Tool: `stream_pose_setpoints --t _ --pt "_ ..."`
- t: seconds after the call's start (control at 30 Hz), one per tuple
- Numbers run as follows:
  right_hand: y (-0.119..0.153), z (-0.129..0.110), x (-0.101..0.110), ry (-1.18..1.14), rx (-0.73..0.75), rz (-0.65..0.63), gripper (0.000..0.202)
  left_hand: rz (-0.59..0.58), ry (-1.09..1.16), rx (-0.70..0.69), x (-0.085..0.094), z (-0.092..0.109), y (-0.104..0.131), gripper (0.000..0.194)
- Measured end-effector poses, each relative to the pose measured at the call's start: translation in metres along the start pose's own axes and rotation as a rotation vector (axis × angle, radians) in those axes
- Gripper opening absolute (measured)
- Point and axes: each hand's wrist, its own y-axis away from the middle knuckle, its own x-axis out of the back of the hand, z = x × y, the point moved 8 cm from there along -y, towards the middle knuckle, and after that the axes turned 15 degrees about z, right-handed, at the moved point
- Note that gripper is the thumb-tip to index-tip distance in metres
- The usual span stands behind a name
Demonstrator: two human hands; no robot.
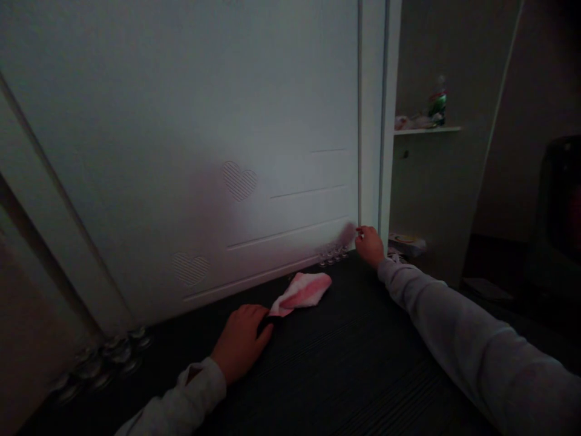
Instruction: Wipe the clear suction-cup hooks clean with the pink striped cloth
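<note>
My left hand (243,340) rests on the dark surface (327,357), its thumb and fingers closed round the dark near end of a pink-and-white cloth piece (305,290). The cloth lies crumpled, pointing away to the right; its exact kind is unclear. Farther off, my right hand (370,245) pinches a small shiny piece (361,234), mostly hidden by the fingers, close to the white panel's right edge. Just left of that hand, several small shiny pieces (333,254) stand in a row against the panel. Dim light hides what they are.
A white panel (290,121) with engraved hearts and lines rises behind the surface. Several shiny round pieces (118,354) sit at its left corner. To the right, a shelf (426,130) bears a green-labelled bottle (438,103); a dark chair-like shape (560,200) stands at far right.
</note>
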Motion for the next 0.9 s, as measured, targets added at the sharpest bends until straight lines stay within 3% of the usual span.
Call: stream_pose_setpoints --t 0.1,0.2,0.33,0.43,0.57,0.73,0.9 --pt "-0.005 -0.034 0.018 -0.107 0.083 0.096 0.029 -0.034 -0.045 0.065 -0.005 -0.006 0.002 0.051" --pt "0.009 -0.09 0.023 -0.27 0.233 0.048 0.03 -0.104 -0.053 0.088 -0.014 -0.012 0.005 0.061" --pt "0.072 -0.177 0.029 -0.493 0.526 -0.212 0.028 -0.16 -0.04 0.068 -0.022 -0.017 0.01 0.067" --pt "0.131 -0.221 0.036 -0.57 0.718 -0.459 0.025 -0.153 -0.044 0.045 -0.02 -0.017 0.011 0.062" --pt "0.177 -0.238 0.038 -0.541 0.858 -0.691 0.026 -0.086 -0.083 0.023 -0.013 -0.015 0.01 0.048" --pt "0.182 -0.235 0.032 -0.471 0.875 -0.77 0.029 0.066 -0.228 0.026 0.003 -0.021 0.004 0.035" --pt "0.183 -0.236 0.035 -0.442 0.867 -0.784 0.029 0.13 -0.449 0.128 0.041 -0.063 -0.004 0.03"
